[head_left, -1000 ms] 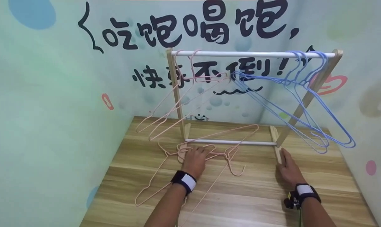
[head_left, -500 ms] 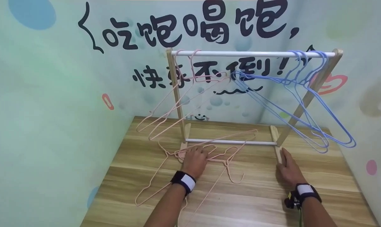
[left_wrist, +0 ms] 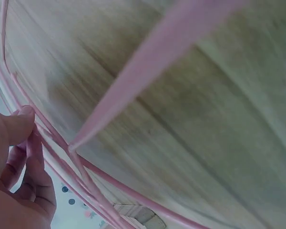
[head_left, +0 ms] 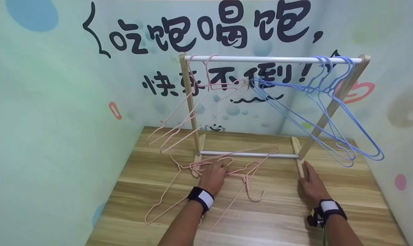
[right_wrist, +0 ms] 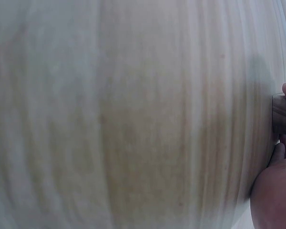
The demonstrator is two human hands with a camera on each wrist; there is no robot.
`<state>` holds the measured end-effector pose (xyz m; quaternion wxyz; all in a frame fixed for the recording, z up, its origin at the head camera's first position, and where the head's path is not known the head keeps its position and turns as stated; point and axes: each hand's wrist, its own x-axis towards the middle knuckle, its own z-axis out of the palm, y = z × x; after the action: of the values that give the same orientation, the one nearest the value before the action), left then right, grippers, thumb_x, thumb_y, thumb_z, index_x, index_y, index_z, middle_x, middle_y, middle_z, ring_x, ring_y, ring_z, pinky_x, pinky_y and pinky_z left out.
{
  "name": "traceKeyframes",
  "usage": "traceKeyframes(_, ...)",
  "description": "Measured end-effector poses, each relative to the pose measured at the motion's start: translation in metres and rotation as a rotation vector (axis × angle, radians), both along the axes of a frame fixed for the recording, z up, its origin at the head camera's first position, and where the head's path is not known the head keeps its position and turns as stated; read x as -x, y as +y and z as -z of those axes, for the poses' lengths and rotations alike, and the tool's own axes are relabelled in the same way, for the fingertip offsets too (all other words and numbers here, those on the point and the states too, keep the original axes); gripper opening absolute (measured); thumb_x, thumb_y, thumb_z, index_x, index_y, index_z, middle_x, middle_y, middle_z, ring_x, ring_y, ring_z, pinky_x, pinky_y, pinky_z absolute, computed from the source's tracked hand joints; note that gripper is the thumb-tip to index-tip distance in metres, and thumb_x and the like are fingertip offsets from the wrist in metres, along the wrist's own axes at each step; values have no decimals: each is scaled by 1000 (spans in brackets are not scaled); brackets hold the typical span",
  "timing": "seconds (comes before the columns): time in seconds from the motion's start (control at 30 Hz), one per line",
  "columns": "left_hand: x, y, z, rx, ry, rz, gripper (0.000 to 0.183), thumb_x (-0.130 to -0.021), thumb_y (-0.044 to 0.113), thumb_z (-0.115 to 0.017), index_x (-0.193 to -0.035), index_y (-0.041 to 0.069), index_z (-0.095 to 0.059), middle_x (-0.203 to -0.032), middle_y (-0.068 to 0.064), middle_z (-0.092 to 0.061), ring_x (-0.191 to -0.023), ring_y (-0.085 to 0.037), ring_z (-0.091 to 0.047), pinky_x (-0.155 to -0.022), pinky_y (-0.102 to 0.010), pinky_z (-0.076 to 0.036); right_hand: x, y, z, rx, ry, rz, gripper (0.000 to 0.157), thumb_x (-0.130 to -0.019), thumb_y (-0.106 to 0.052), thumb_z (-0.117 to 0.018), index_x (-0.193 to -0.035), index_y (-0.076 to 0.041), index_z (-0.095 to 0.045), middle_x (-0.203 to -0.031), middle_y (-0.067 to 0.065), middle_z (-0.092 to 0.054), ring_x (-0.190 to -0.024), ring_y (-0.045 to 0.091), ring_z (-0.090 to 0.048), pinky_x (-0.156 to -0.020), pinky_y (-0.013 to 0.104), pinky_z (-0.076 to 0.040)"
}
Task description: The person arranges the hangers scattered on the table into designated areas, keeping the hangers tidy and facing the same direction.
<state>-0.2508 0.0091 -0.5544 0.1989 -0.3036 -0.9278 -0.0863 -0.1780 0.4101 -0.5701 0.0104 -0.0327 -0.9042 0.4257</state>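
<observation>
My left hand (head_left: 212, 179) is low over the table among loose pink wire hangers (head_left: 162, 194) that lie tangled together. In the left wrist view, its thumb and fingers pinch the wire of a pink hanger (left_wrist: 62, 138); other pink wires cross close by. This hanger spreads right of the hand in the head view, one corner overlapping the rack's lower bar (head_left: 247, 155). My right hand (head_left: 314, 184) grips the front end of the right wooden foot (head_left: 300, 167) of the clothes rack. The right wrist view shows the foot's end (right_wrist: 280, 114) between thumb and fingers.
Pink hangers (head_left: 209, 85) hang at the left of the rack's white top rail (head_left: 261, 59), and blue hangers (head_left: 324, 90) at its right end. The rack stands on the wood-grain table (head_left: 268, 218), with printed walls (head_left: 56, 119) behind and at both sides.
The pink hanger at the left hand has tipped lower, its far corner and its hook sinking toward the table. The left hand has shifted slightly right; the right hand keeps its grip on the foot.
</observation>
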Motion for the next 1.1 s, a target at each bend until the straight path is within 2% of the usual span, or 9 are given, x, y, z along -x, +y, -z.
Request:
traceKeyframes(0.17, 2, 0, 1, -38, 74, 38, 12, -98, 2, -74, -103, 11, -80, -105, -7, -75, -96, -29, -73, -80, -38, -63, -1, -1, -2, 12, -20, 8, 75, -107, 1, -50, -169, 13, -9, -170, 45, -15, -155, 64, -21, -128, 70, -16)
traceKeyframes(0.3, 3, 2, -3, -101, 64, 64, 25, -98, -7, -71, -117, 7, -78, -111, -11, -74, -105, -30, -73, -88, -38, -63, -2, -2, -3, 14, -30, 16, 76, -108, 0, -50, -170, 12, -9, -170, 45, -15, -155, 64, -21, -128, 70, -15)
traceKeyframes(0.4, 2, 5, -9, -140, 44, 63, 23, -103, -4, -70, -122, 6, -77, -112, -11, -74, -107, -29, -72, -91, -36, -63, -2, -1, -2, 11, -32, 18, 76, -108, 0, -50, -170, 11, -8, -170, 45, -15, -155, 64, -21, -128, 70, -16)
traceKeyframes(0.47, 1, 7, -13, -156, 51, 60, 16, -105, -1, -71, -118, 5, -77, -108, -11, -73, -102, -27, -72, -89, -35, -63, -2, -1, -1, 14, -33, 15, 76, -109, -1, -50, -170, 11, -7, -170, 45, -14, -155, 65, -21, -128, 71, -16)
traceKeyframes(0.57, -1, 10, -20, -175, 93, 51, 5, -106, 7, -73, -109, 5, -76, -101, -9, -72, -95, -25, -72, -83, -32, -63, -2, -1, 0, 25, -12, 3, 75, -109, 0, -51, -170, 13, -8, -170, 45, -14, -156, 64, -18, -128, 70, -15)
traceKeyframes(0.77, -1, 13, -29, -194, 135, 42, 5, -103, 10, -77, -104, 7, -75, -97, -7, -72, -90, -23, -72, -80, -31, -62, -3, -3, -1, 30, 29, -10, 73, -107, 3, -52, -167, 16, -13, -170, 45, -16, -157, 63, -18, -129, 69, -15)
traceKeyframes(1.1, 4, 14, -42, -237, 142, 55, 5, -106, 10, -74, -105, 5, -74, -94, -7, -74, -86, -22, -72, -78, -31, -62, -2, -4, -6, 3, -44, 14, 75, -110, -2, -50, -170, 11, -7, -171, 44, -15, -158, 63, -16, -129, 70, -14)
